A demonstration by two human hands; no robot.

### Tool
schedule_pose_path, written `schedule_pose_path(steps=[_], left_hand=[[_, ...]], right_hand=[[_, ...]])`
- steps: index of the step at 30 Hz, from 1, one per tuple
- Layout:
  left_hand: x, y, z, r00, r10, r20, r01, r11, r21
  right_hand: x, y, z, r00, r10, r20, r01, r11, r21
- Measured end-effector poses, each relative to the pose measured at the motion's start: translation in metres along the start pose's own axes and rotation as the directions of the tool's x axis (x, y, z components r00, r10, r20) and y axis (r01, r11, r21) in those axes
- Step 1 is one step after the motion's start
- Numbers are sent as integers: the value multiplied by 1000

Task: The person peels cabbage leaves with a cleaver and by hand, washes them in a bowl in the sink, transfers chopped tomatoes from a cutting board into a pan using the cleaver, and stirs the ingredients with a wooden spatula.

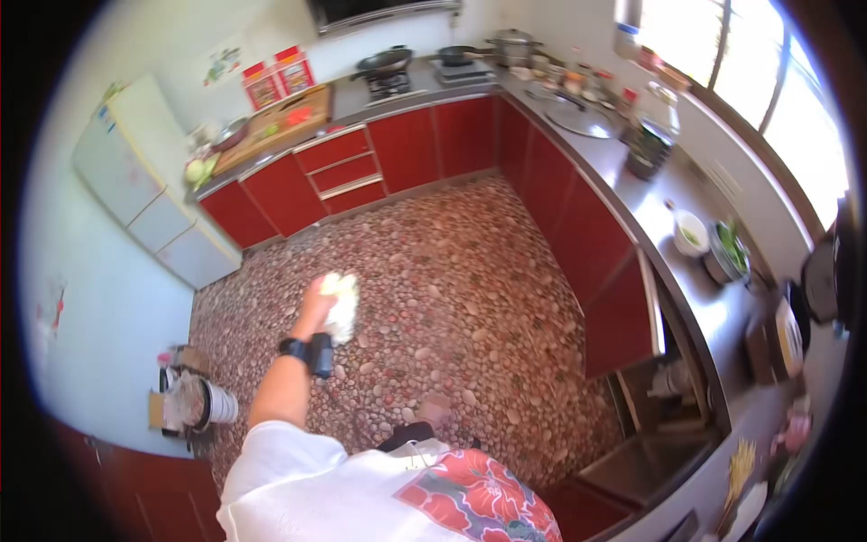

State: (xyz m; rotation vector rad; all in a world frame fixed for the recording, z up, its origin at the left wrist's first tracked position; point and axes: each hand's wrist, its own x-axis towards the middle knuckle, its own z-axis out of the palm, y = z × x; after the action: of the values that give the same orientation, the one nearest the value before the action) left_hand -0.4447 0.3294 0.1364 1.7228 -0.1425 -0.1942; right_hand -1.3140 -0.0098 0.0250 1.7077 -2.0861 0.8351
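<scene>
From a white sleeve [275,456] near seven o'clock, the left arm [280,390] is being held out low over the pebble-patterned floor [452,298], almost straight and pointing between twelve and one, with a dark watch [321,355] being worn at the wrist. The palm and most of the fingers are being hidden by the angle and by glare, and the right hand is being left outside the view, so its state cannot be told. The kitchen's edges are being cut off by a dark round border, and the space behind the open cupboard door [623,316], near four o'clock, is being partly lost in shadow. By the left hand [312,310] a pale, whitish-green bundle [341,312] is being held, seemingly in a narrow grip; its exact nature is being masked by brightness. It is being held at the hand's three o'clock side, well apart from the white bucket [219,404] at eight o'clock.
</scene>
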Motion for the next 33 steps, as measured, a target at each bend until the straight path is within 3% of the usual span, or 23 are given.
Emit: schedule_pose_path(steps=[1,2,3,4,5,6,7,8,9,11,13,14,16,17,19,21,22,23,24,25,27,31,33], left_hand=[[13,-33,-70,998,31,-61,-25,995,95],[28,-55,-137,968,117,-221,-16,911,412],[40,-105,-212,955,120,-270,-8,925,381],[22,-107,-250,907,180,-381,56,845,532],[12,-114,-286,842,253,-476,247,604,758],[12,-148,-346,872,119,-474,169,837,521],[7,-157,-375,810,42,-586,318,807,498],[8,-164,-401,783,72,-617,402,699,592],[18,-172,-416,769,104,-630,309,802,510],[52,-213,-457,762,16,-648,467,680,566],[92,-210,-453,770,-217,-600,420,881,220],[125,-197,-438,755,-232,-614,315,949,29],[193,-145,-391,746,-283,-603,77,936,-344],[221,-111,-368,807,-302,-508,27,877,-479],[296,-92,-346,846,-263,-464,-10,862,-506],[367,-61,-326,933,-176,-315,-44,811,-583],[404,-49,-313,913,-171,-371,-92,800,-593],[435,-27,-302,913,-187,-362,-78,791,-607],[469,-11,-297,926,-151,-346,-93,797,-597],[499,3,-293,935,-118,-334,-107,804,-585],[542,46,-288,959,-42,-279,-134,802,-581],[636,80,-311,926,-11,-377,-234,768,-596],[678,82,-321,939,27,-344,-250,739,-626]], right_hand=[[-2,-59,8,1000,-7,22,5,997,82],[-12,-135,5,998,-46,51,38,989,143],[-24,-193,17,992,-70,107,45,975,218],[-37,-251,29,982,-101,160,51,956,288],[-52,-307,38,969,-136,207,56,935,350],[-69,-358,51,950,-166,265,46,912,408],[-91,-410,55,930,-192,314,36,896,442],[-112,-459,62,903,-211,374,11,881,472],[-131,-503,68,881,-215,421,-25,867,497],[-163,-572,80,822,-219,526,-98,856,508],[-185,-631,80,768,-189,611,-190,845,500],[-191,-654,81,732,-151,665,-261,839,477],[-198,-687,92,671,-85,736,-382,812,442],[-199,-703,100,644,-54,764,-434,796,423],[-195,-733,119,596,-28,803,-519,750,411],[-191,-773,144,528,-64,847,-587,694,418],[-190,-801,161,478,-137,868,-599,672,436],[-190,-847,169,432,-233,871,-577,671,466],[-190,-898,180,310,-336,889,-480,752,451],[-203,-986,131,396,-521,756,-112,790,602],[-227,-1087,174,465,-762,450,222,593,774],[-247,-1326,122,293,-873,389,268,465,844],[-256,-1427,122,176,-917,357,244,392,887]])
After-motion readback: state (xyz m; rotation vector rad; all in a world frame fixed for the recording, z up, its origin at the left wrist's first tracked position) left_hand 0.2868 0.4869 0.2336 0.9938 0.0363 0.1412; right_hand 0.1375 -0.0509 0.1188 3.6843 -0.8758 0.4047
